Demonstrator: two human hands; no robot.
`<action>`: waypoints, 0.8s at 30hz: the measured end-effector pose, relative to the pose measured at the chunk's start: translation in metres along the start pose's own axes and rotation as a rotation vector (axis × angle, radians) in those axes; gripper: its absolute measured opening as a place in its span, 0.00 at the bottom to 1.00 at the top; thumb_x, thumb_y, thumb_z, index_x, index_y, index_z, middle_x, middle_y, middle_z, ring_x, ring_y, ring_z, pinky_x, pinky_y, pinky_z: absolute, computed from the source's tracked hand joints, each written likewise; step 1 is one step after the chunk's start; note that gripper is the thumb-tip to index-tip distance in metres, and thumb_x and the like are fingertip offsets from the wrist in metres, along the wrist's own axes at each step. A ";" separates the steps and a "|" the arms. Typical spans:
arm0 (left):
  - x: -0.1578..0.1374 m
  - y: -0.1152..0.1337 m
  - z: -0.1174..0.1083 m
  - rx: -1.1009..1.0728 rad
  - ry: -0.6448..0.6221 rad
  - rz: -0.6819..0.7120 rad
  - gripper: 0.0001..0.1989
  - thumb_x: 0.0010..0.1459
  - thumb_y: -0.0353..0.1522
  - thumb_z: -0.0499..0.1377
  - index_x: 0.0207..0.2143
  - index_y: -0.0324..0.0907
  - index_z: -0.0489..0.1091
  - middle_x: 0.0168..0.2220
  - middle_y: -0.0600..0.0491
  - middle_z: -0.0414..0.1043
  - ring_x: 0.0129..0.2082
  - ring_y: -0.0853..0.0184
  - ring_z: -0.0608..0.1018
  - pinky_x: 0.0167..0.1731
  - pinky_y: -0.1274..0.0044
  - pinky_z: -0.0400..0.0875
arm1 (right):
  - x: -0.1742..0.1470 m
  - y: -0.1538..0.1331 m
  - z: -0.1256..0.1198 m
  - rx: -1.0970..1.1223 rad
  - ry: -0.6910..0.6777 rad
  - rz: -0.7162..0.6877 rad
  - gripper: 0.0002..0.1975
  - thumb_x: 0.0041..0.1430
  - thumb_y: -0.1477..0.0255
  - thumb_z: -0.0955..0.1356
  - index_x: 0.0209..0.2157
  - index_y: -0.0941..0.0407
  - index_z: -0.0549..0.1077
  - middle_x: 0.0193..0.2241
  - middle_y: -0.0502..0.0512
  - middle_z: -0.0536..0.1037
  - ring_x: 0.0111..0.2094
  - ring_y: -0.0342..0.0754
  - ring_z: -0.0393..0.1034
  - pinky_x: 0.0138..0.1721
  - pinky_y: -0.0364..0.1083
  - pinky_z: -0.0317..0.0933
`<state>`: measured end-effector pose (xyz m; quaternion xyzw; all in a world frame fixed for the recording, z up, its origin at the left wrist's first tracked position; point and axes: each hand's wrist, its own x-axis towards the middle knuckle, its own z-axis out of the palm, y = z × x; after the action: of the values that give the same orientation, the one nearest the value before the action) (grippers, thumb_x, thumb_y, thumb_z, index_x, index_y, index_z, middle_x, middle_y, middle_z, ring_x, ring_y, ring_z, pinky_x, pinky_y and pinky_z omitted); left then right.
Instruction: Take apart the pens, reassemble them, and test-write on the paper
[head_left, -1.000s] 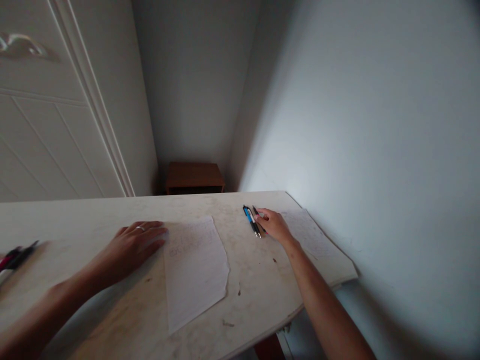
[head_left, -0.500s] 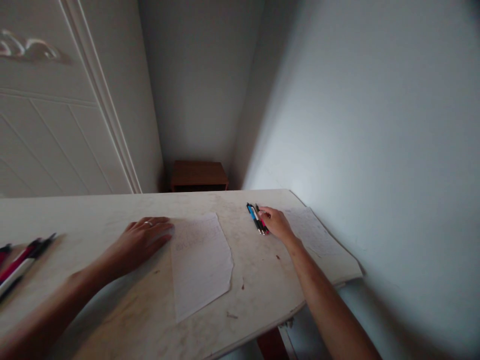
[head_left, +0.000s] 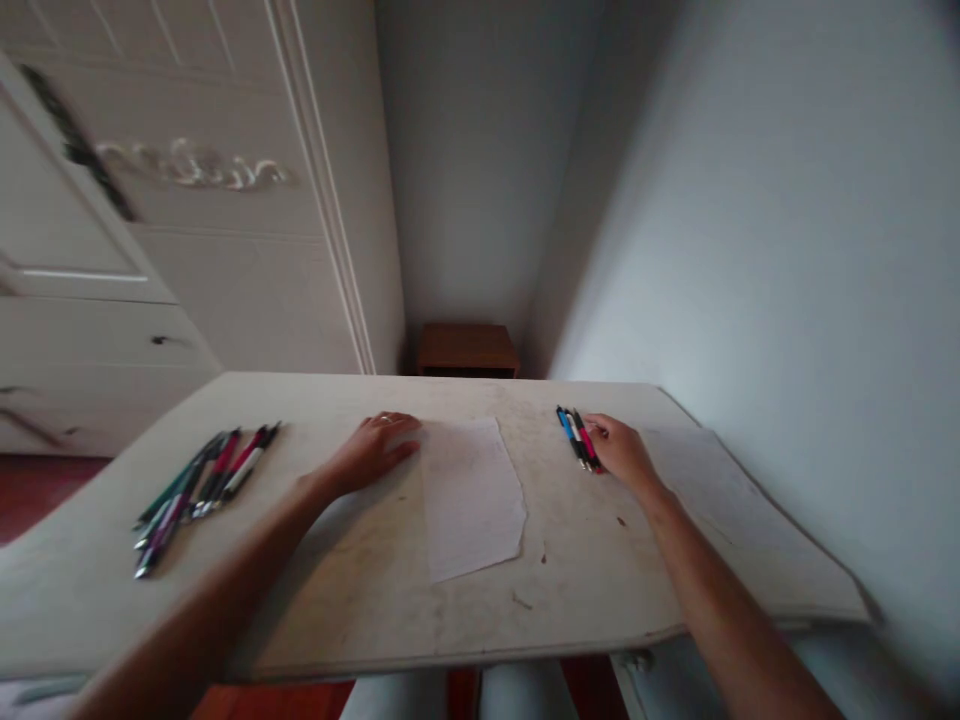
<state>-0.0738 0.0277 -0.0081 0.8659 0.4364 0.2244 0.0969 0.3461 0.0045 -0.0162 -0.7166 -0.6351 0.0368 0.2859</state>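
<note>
Below the near edge of the stained white surface [head_left: 360,610], a pair of legs [head_left: 529,695] clothed in pale fabric is partly seen. Farther in, a sheet of paper [head_left: 476,510] with a ragged right edge is laid flat; any writing on it is too faint to be read. Well to its left, a loose bunch of pens [head_left: 174,505] is spread, with green, purple, pink and white among their colours. At the sheet's upper left corner, the left hand [head_left: 375,448] is rested palm down, its fingers stretched forward and its thumb held a little apart; a ring is worn on it. To the right of the sheet, three pens [head_left: 576,437], blue, white and pink, are lined up side by side on the surface. The pink one is met by the bent fingers of the right hand [head_left: 621,450]; whether it is pinched cannot be told. Beyond that wrist, a second sheet [head_left: 720,490] is placed near the wall [head_left: 810,250]. Past the far edge, a brown wooden cabinet [head_left: 469,347] is set in the corner.
</note>
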 end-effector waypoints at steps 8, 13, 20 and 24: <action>-0.019 0.013 -0.019 -0.006 0.280 -0.081 0.13 0.62 0.35 0.54 0.44 0.41 0.74 0.44 0.47 0.77 0.46 0.62 0.76 0.50 0.67 0.69 | 0.004 0.012 0.005 0.036 0.045 -0.008 0.19 0.52 0.67 0.62 0.39 0.57 0.80 0.29 0.59 0.81 0.29 0.52 0.74 0.32 0.47 0.65; -0.066 0.010 -0.040 0.248 0.570 -0.329 0.12 0.61 0.31 0.53 0.38 0.42 0.76 0.38 0.49 0.77 0.40 0.62 0.76 0.45 0.69 0.69 | 0.000 0.000 -0.001 0.075 0.096 -0.016 0.16 0.50 0.68 0.62 0.35 0.56 0.79 0.30 0.59 0.81 0.30 0.53 0.74 0.33 0.48 0.64; -0.123 0.005 -0.065 0.625 0.432 -0.722 0.15 0.60 0.36 0.53 0.39 0.42 0.78 0.48 0.42 0.73 0.48 0.50 0.70 0.45 0.61 0.64 | -0.007 -0.020 -0.006 0.195 0.135 -0.078 0.14 0.49 0.65 0.63 0.31 0.55 0.77 0.34 0.62 0.82 0.34 0.55 0.75 0.38 0.50 0.65; -0.128 0.003 -0.070 0.585 0.341 -0.789 0.16 0.61 0.38 0.52 0.38 0.43 0.79 0.47 0.40 0.74 0.49 0.49 0.69 0.44 0.60 0.63 | -0.009 -0.021 -0.001 0.284 0.161 -0.196 0.12 0.49 0.64 0.63 0.29 0.53 0.76 0.34 0.62 0.82 0.35 0.57 0.76 0.40 0.51 0.66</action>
<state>-0.1709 -0.0785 0.0162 0.5776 0.7836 0.1772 -0.1445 0.3265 -0.0035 -0.0087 -0.6043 -0.6654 0.0405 0.4364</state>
